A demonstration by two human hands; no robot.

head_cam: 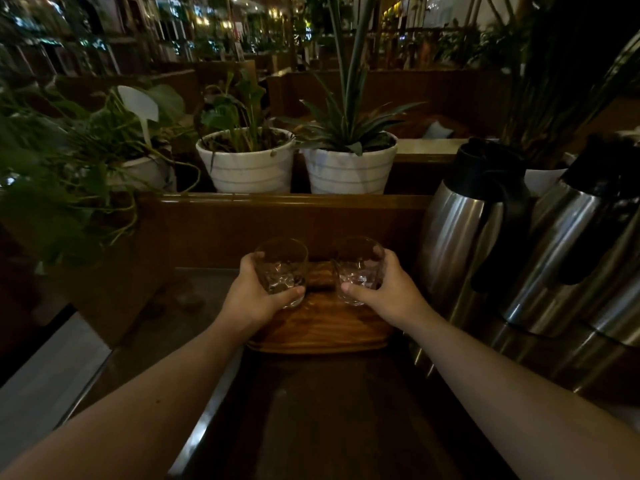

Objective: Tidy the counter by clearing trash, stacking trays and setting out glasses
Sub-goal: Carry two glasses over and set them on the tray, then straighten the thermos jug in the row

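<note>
Head view: two glasses are held over a wooden tray [322, 332].
One glass [281, 268] is gripped by the left hand [258, 296], the other glass [360, 268] by the right hand [388, 292].

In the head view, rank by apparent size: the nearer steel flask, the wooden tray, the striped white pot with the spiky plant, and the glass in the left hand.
1. Nearer steel flask, though nearness inflates it.
2. Wooden tray, partly hidden by hands.
3. Striped white pot; close to the tray, so unsure.
4. Glass held by the left hand.
</note>
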